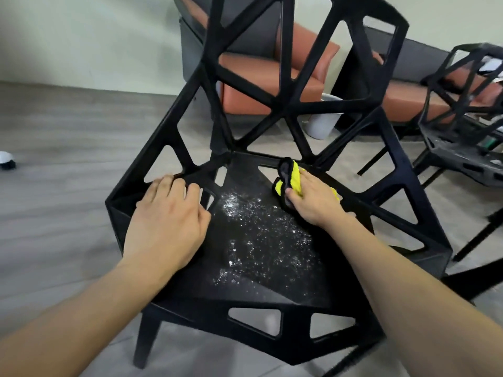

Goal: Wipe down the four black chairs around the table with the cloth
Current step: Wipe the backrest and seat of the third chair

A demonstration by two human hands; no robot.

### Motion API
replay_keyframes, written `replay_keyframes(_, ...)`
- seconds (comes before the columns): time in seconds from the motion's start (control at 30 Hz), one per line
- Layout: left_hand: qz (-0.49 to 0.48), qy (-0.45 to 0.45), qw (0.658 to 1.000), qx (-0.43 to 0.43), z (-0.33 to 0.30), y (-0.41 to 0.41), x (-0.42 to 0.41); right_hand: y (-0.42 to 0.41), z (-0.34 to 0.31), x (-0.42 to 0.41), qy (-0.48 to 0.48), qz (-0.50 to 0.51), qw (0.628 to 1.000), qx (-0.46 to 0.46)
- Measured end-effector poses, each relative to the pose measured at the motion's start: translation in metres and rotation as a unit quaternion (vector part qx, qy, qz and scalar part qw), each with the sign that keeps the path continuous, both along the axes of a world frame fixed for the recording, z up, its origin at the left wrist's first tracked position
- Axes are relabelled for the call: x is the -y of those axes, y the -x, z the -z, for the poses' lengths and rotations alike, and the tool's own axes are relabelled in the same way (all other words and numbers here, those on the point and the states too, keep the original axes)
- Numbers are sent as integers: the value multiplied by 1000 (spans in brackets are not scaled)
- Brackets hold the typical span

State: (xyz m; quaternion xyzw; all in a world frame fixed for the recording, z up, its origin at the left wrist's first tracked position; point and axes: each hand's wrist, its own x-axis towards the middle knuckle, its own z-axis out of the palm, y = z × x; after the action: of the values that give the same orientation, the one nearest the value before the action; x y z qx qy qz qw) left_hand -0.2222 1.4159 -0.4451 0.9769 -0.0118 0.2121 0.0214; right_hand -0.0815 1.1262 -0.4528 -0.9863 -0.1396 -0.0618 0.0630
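A black chair [283, 110] with a lattice of triangular openings fills the middle of the view. Its seat [190, 284] carries a scatter of white powder [261, 232]. My right hand [313, 200] holds a bunched yellow and grey cloth [291, 178] against the back right of the seat, just beyond the powder. My left hand [168, 221] lies on the seat's left side, fingers curled over a frame bar there. A second black chair [462, 110] stands at the right edge, its seat smeared with white.
An orange and grey sofa [261, 77] runs along the wall behind the chairs. A white bin [322, 123] sits on the floor beside it. Grey wood floor [68, 159] stretches to the left, with a small white and black object [6, 160] at the left edge.
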Motion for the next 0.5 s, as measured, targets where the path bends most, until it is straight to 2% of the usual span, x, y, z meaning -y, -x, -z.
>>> replay_keyframes(0.2,-3,3,1000,11,-2,-1,0,-2,9,-117,-117,-123,983,-67)
replay_keyframes(0.33,-3,5,1000,9,-3,2,-1,15,12,-128,-123,-163,978,-38)
replay_keyframes(0.4,-2,2,1000,8,-2,2,-2,23,11,-102,-111,-127,986,-16)
replay_keyframes(0.5,-4,-5,1000,1,-2,2,-1,19,5,-31,-62,63,996,17)
